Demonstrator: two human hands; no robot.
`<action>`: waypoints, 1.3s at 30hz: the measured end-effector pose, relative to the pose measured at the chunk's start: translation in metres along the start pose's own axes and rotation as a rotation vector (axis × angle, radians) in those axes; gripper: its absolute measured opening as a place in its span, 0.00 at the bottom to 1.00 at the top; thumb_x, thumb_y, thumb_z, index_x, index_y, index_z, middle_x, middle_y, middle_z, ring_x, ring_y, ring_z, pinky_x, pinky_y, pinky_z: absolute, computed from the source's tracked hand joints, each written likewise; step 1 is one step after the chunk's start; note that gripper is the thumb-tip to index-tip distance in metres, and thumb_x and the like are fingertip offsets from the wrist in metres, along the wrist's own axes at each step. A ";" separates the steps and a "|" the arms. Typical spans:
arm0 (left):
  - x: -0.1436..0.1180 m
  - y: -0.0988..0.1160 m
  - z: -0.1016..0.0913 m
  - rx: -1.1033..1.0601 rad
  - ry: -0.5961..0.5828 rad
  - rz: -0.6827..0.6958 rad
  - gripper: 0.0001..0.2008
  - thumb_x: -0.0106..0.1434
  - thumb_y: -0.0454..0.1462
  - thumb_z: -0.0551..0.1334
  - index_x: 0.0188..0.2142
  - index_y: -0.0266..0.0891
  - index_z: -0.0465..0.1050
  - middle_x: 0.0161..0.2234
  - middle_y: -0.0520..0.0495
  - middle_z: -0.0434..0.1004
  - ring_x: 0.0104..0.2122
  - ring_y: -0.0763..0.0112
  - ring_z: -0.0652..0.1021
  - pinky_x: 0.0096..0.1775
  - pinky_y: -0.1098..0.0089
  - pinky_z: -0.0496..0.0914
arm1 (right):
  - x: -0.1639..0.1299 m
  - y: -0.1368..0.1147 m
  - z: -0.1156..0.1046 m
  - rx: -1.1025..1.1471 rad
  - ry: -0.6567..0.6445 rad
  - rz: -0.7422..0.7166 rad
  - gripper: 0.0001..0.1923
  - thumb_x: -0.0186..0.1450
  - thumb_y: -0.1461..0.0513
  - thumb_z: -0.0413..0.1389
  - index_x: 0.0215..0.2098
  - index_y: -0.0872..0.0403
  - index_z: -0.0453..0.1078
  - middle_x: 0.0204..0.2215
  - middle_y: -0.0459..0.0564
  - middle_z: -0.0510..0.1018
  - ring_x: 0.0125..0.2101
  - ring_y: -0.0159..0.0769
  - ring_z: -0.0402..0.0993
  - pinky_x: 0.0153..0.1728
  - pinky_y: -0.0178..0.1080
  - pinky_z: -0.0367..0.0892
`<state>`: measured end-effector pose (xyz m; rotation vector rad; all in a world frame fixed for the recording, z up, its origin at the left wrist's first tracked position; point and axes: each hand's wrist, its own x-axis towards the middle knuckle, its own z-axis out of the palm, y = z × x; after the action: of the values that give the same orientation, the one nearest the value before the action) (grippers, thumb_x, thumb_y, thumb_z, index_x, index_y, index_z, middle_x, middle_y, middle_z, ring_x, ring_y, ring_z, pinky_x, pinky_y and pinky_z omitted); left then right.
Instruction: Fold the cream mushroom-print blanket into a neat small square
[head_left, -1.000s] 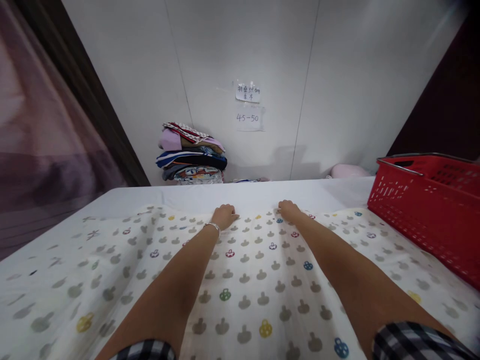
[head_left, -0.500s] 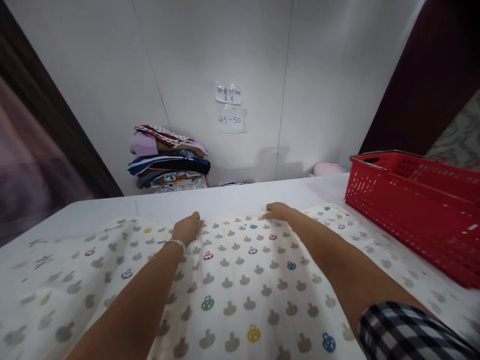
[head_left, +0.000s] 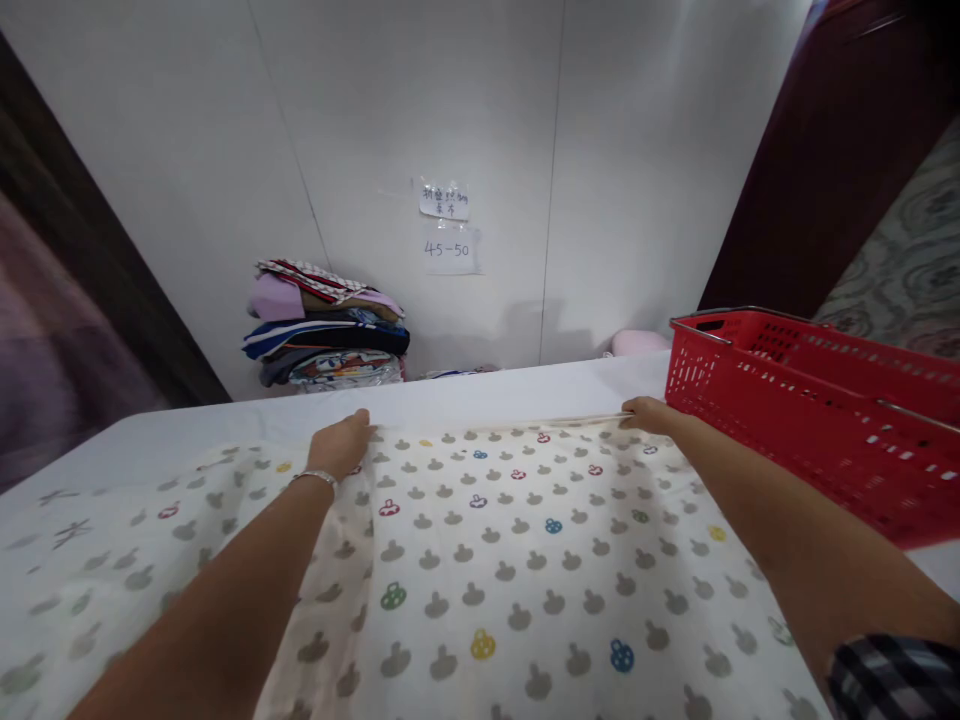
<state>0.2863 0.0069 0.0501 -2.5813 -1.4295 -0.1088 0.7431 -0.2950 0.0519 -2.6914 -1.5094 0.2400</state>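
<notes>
A white cloth (head_left: 480, 560) printed with grey and coloured mushrooms lies spread over the white table (head_left: 487, 396). At its far edge my left hand (head_left: 341, 443) is closed on the fabric, with a bracelet at the wrist. Farther right, my right hand (head_left: 649, 413) pinches the same far edge close to the red basket. Between the two hands the edge runs taut and nearly straight. Left of my left hand the cloth shows soft folds. My fingertips are partly hidden by the hands.
A red plastic basket (head_left: 795, 430) with metal handles stands on the right of the table. Behind the table is a pile of folded fabrics (head_left: 330, 325). Paper notes (head_left: 451, 250) hang on the pale wall, and a pink item (head_left: 639, 343) sits by the far edge.
My right hand has moved right along the far edge, drawing the cloth out wider and tight. My left hand keeps its grip, and the view has turned slightly right.
</notes>
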 end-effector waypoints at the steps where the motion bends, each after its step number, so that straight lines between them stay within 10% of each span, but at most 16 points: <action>1: -0.004 -0.004 -0.004 0.005 -0.002 -0.005 0.13 0.65 0.42 0.45 0.41 0.39 0.62 0.39 0.38 0.76 0.38 0.56 0.76 0.34 0.64 0.65 | -0.007 0.003 -0.005 0.043 0.025 0.000 0.08 0.56 0.58 0.55 0.30 0.55 0.72 0.26 0.47 0.75 0.30 0.35 0.71 0.30 0.33 0.62; 6: -0.033 -0.016 -0.006 0.012 -0.097 -0.031 0.13 0.63 0.39 0.47 0.42 0.38 0.64 0.38 0.36 0.76 0.39 0.54 0.76 0.36 0.63 0.65 | -0.040 0.000 -0.033 0.520 0.061 -0.049 0.14 0.49 0.54 0.60 0.28 0.56 0.70 0.22 0.44 0.74 0.26 0.33 0.70 0.26 0.31 0.64; 11: -0.058 0.006 -0.011 -0.004 -0.079 -0.003 0.12 0.61 0.36 0.51 0.41 0.37 0.68 0.42 0.37 0.75 0.46 0.55 0.72 0.44 0.60 0.63 | -0.092 -0.032 -0.059 0.536 0.089 -0.154 0.13 0.49 0.56 0.60 0.29 0.56 0.72 0.23 0.45 0.74 0.26 0.32 0.69 0.26 0.32 0.63; 18: -0.134 0.152 -0.066 -0.606 0.229 0.583 0.22 0.59 0.48 0.58 0.51 0.42 0.65 0.52 0.44 0.69 0.52 0.62 0.67 0.54 0.64 0.58 | -0.184 -0.107 -0.060 0.423 0.122 -0.384 0.07 0.54 0.61 0.55 0.31 0.52 0.73 0.28 0.44 0.77 0.30 0.33 0.70 0.31 0.31 0.62; 22: -0.191 0.229 -0.078 -0.871 0.170 0.851 0.20 0.58 0.45 0.59 0.49 0.42 0.67 0.47 0.45 0.72 0.47 0.63 0.71 0.49 0.64 0.62 | -0.226 -0.131 -0.042 0.327 0.139 -0.411 0.09 0.56 0.61 0.54 0.34 0.51 0.74 0.32 0.47 0.78 0.33 0.36 0.71 0.33 0.32 0.61; 27: -0.218 0.257 -0.057 -1.156 -0.149 0.606 0.12 0.62 0.41 0.52 0.32 0.40 0.72 0.26 0.51 0.73 0.27 0.71 0.71 0.31 0.72 0.64 | -0.259 -0.108 0.003 0.422 0.312 -0.273 0.16 0.60 0.59 0.52 0.46 0.50 0.69 0.36 0.48 0.78 0.35 0.37 0.72 0.36 0.35 0.63; 32: -0.229 0.258 -0.034 -1.276 -0.293 0.354 0.13 0.58 0.44 0.54 0.28 0.38 0.70 0.25 0.52 0.70 0.27 0.72 0.69 0.30 0.72 0.62 | -0.281 -0.079 0.056 0.666 0.441 -0.173 0.11 0.62 0.57 0.50 0.34 0.53 0.72 0.31 0.48 0.77 0.32 0.37 0.72 0.33 0.37 0.65; 39: -0.249 0.251 -0.036 -1.295 -0.474 0.343 0.10 0.54 0.41 0.58 0.29 0.36 0.71 0.24 0.53 0.69 0.26 0.73 0.67 0.29 0.73 0.60 | -0.299 -0.091 0.087 0.645 0.553 -0.261 0.11 0.64 0.60 0.49 0.40 0.51 0.72 0.33 0.50 0.75 0.35 0.37 0.71 0.37 0.40 0.66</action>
<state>0.3672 -0.3371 0.0149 -4.0954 -1.1636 -0.5637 0.4993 -0.5055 0.0102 -1.8362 -1.2952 -0.0340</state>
